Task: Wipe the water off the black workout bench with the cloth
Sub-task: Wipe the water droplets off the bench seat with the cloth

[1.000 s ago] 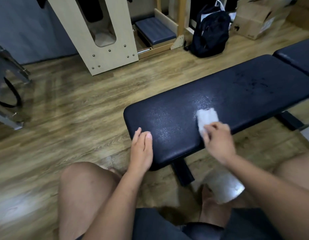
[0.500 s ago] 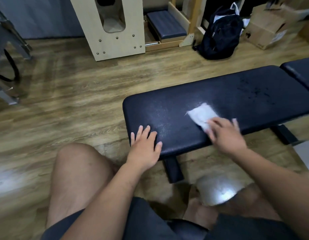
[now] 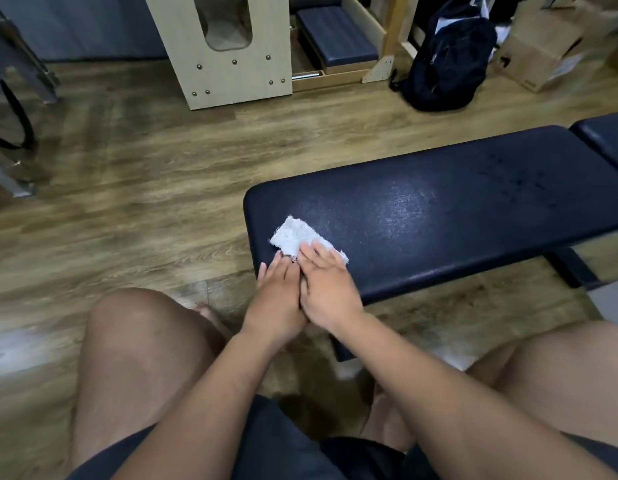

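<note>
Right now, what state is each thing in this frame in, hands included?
Black padded workout bench, droplets on its right part, wet sheen mid-pad.
Right hand, fingers straight, pressing the cloth.
Left hand, fingers straight, resting on the bench's near edge.
White frayed cloth, spread flat on the bench's left end, under the right hand's fingers.
Dark backpack, slumped on the floor.
</note>
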Available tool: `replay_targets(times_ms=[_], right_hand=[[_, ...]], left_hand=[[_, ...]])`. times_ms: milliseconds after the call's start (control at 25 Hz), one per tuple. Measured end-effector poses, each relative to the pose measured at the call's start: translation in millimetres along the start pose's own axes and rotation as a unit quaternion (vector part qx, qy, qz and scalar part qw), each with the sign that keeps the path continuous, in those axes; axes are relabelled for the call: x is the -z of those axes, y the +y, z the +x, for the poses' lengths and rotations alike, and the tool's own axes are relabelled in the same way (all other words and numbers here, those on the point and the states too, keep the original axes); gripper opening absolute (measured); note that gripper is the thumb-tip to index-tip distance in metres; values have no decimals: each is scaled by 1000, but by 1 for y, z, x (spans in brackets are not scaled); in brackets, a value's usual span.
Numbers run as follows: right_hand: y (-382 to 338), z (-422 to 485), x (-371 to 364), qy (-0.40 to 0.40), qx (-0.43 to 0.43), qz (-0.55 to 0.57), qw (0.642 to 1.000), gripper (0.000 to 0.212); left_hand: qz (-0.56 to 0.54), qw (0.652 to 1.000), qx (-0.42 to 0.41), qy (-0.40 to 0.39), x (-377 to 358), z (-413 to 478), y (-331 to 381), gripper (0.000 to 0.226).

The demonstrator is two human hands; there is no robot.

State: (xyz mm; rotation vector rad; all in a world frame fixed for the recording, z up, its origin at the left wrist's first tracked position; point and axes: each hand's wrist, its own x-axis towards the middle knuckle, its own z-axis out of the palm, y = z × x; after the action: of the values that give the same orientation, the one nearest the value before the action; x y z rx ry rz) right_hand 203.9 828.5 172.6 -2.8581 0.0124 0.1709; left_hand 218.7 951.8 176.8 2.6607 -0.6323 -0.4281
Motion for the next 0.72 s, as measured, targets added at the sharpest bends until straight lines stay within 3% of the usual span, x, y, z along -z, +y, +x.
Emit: replay_targets(times_ms=[80,160,320,400,480,600,720], right_hand=[[14,2,5,-14,59,-13,998,57],[70,9,16,2,31,-56,998,54],[192,18,73,33,-258,-87,962,43],[201,14,92,42,-323,-27,945,39],[163,15,84,61,-303,-21,951,31],[70,31,33,56,-156,20,986,36],[18,54,14,7,-18,93,995,37]], left_hand=[[-7,1000,8,-4,4,-2,1,63],[0,1000,22,-4,9,-1,3,72],[59,997,45,-36,20,14,10,94],[104,991,50,-61,24,22,15,97],[124,987,65,-78,25,30,23,96],[145,980,85,-103,26,37,35,98],[174,977,69,-98,28,37,28,98]])
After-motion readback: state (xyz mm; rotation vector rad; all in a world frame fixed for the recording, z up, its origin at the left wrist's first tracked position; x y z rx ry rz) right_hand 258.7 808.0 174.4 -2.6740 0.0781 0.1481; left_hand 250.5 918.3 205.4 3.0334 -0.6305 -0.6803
